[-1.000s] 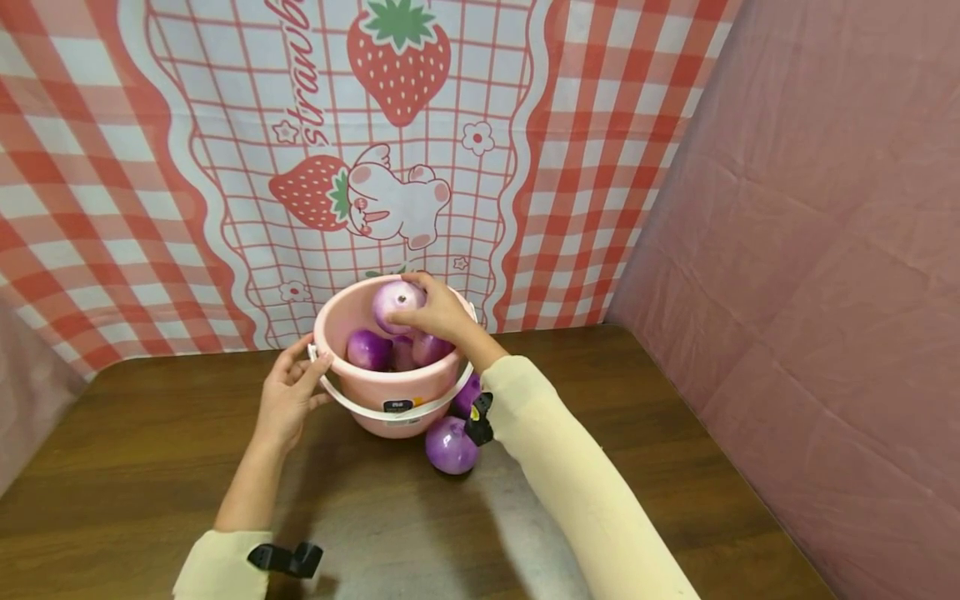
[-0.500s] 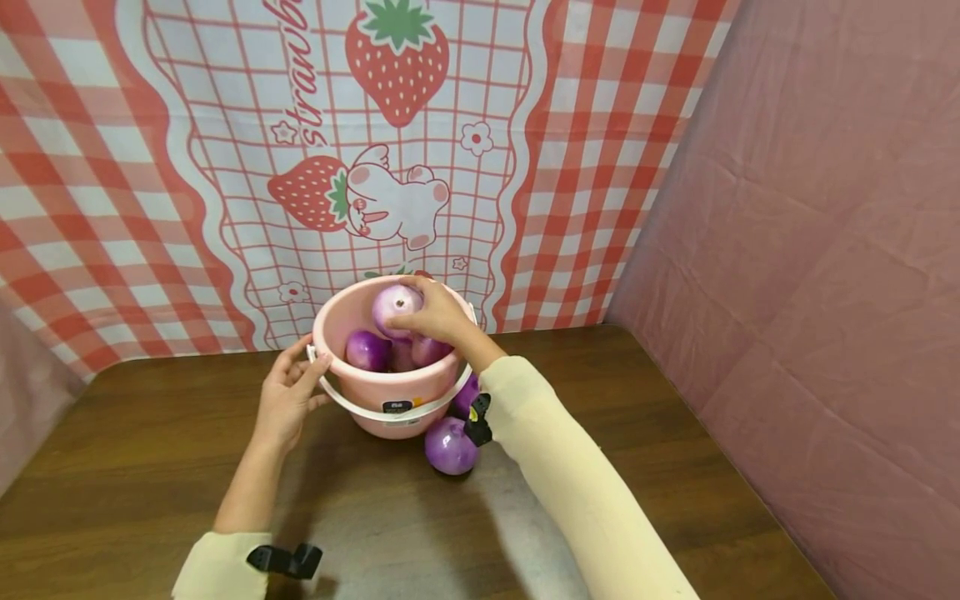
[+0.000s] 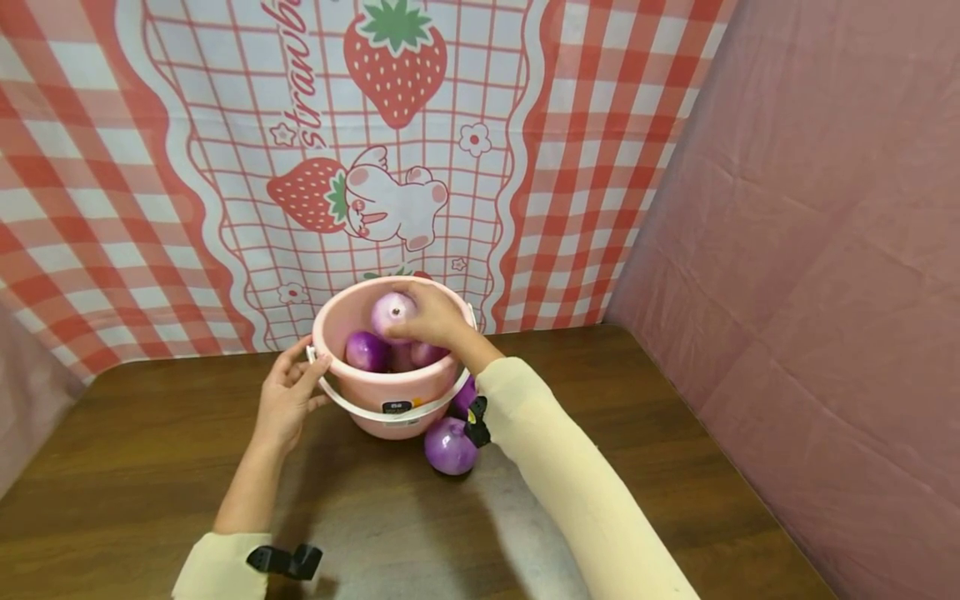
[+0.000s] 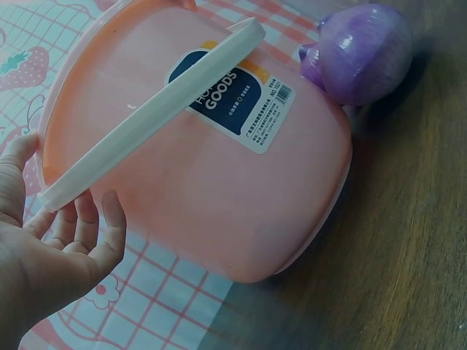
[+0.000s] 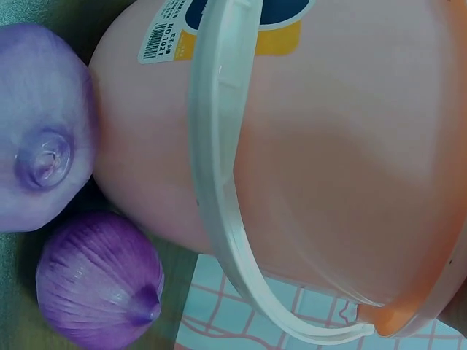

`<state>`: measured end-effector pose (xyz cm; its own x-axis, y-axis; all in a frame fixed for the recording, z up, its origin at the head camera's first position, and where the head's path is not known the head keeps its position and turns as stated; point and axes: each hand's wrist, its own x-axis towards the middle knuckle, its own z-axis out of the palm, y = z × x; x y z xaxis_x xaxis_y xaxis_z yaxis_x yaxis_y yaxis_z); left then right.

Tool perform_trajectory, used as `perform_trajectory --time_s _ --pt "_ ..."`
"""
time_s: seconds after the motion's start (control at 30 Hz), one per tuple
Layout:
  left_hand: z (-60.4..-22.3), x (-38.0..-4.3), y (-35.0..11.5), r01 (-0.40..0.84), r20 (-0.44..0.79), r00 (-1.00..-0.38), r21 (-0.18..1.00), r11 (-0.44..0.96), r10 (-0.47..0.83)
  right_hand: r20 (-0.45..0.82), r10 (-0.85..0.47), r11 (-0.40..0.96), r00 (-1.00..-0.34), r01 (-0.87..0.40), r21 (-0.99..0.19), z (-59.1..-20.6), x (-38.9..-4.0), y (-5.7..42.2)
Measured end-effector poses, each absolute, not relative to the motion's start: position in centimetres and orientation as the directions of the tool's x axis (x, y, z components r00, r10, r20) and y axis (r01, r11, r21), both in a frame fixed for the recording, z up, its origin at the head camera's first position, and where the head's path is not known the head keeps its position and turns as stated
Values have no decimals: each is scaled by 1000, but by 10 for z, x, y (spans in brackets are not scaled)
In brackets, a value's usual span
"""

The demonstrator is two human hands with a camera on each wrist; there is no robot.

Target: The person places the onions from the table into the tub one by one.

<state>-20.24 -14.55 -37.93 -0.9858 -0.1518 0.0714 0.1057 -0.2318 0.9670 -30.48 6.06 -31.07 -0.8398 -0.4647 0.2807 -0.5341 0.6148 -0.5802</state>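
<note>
A pink bucket (image 3: 390,396) with a white handle (image 3: 397,415) hanging down its front stands on the table. My left hand (image 3: 285,398) holds the bucket's left rim, thumb and fingers around the handle's joint; in the left wrist view the hand (image 4: 55,259) shows at the left edge. Inside the bucket's mouth, my right hand (image 3: 435,317) grips a pale purple onion (image 3: 393,312). Below it lie other onions, a dark purple one (image 3: 366,352) at left and another (image 3: 426,354) at right. The right fingers are partly hidden behind the held onion, and the right wrist view barely catches that hand.
On the table, a light purple onion (image 3: 450,446) lies at the bucket's front right. A darker onion (image 5: 101,281) sits beside the bucket behind it, partly covered by my right arm in the head view. A checked strawberry cloth (image 3: 577,208) hangs at the back.
My right hand has moved slightly down and left with the onion, deeper into the bucket. My left hand keeps its place on the rim.
</note>
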Motion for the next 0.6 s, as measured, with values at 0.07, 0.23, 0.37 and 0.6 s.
perform_trajectory --time_s 0.07,0.23,0.37,0.6 --pt "-379 -202 -145 104 69 -986 967 -231 -154 274 -467 621 -841 -533 -575 -311 -305 60" --pt "-379 -202 -145 105 70 -986 967 -230 -154 265 -486 643 -833 -546 -538 -311 -305 60" --pt "-379 -203 -145 104 70 -986 968 -228 -152 253 -493 662 -833 -547 -512 -310 -304 60" --pt "-378 -202 -145 99 66 -986 970 -223 -150 249 -493 641 -833 -542 -543 -308 -301 59"
